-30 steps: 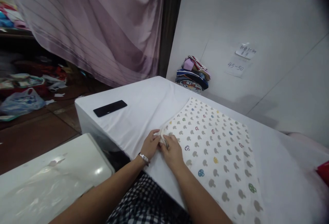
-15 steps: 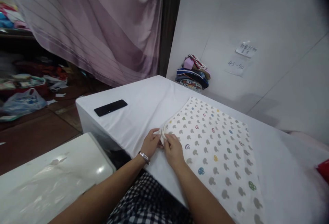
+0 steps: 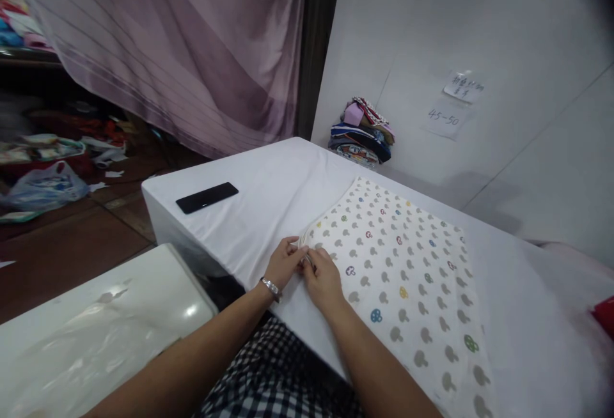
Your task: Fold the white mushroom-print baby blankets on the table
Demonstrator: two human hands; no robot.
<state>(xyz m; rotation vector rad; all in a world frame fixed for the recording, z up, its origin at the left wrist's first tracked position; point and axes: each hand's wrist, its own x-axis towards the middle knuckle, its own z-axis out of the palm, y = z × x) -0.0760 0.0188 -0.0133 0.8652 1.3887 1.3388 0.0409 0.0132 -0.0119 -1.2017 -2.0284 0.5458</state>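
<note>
A folded white cloth (image 3: 407,264) printed with grey and coloured mushrooms lies on the white-covered table (image 3: 259,181). Its layered near-left corner is between my two hands. My left hand (image 3: 285,261), with a silver watch or bracelet at the wrist, pinches that corner from the left, thumb on top. From the right, my right hand (image 3: 321,274) grips the same corner with thumb and fingers bent round the edge. The fingertips of both hands nearly meet, and the layers under them are partly hidden.
A black phone (image 3: 207,197) lies on the table's left part. Folded fabrics (image 3: 362,133) are stacked at the back against the wall. A white glossy surface (image 3: 110,328) stands at the lower left, and a pink curtain (image 3: 215,54) hangs behind.
My left thumb has come over onto the cloth's corner, closer to my right fingers. The layered edge that stood up a little now lies lower. The cloth otherwise stays in place.
</note>
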